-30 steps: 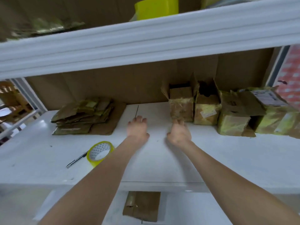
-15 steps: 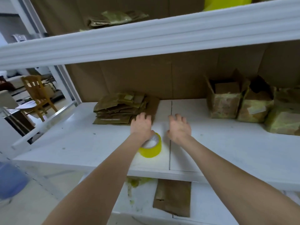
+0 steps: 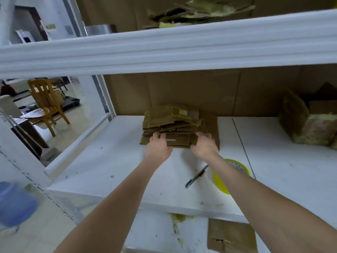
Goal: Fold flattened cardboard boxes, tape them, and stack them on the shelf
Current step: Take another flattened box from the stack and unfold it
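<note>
White metal shelving fills the view; the work surface is the middle shelf (image 3: 102, 161), backed by a brown cardboard sheet. The stack of flattened boxes (image 3: 173, 119) lies at the back edge of this shelf, toward its left end, and touches the backing.

The left hand (image 3: 158, 147) and the right hand (image 3: 204, 146) both grasp the front edge of the stack. Fingers are bent over the lower layers and thumbs sit at the front edge, one hand at each side of a pale label. A tape roll (image 3: 221, 181) and a pen (image 3: 196, 177) lie near the front edge, under the right forearm. One folded box (image 3: 310, 125) stands at the back edge, well apart to the right.

Handling, by judgement:
- The flattened boxes are light and fairly stiff, but worn, creased and uneven. Loose flaps may catch on neighbouring layers.
- Layers probably slide on each other, so pulling one may drag others forward.
- Take hold at the front edge with both hands spread apart, pinching a single layer, and lift slightly before drawing it toward the front edge.
</note>
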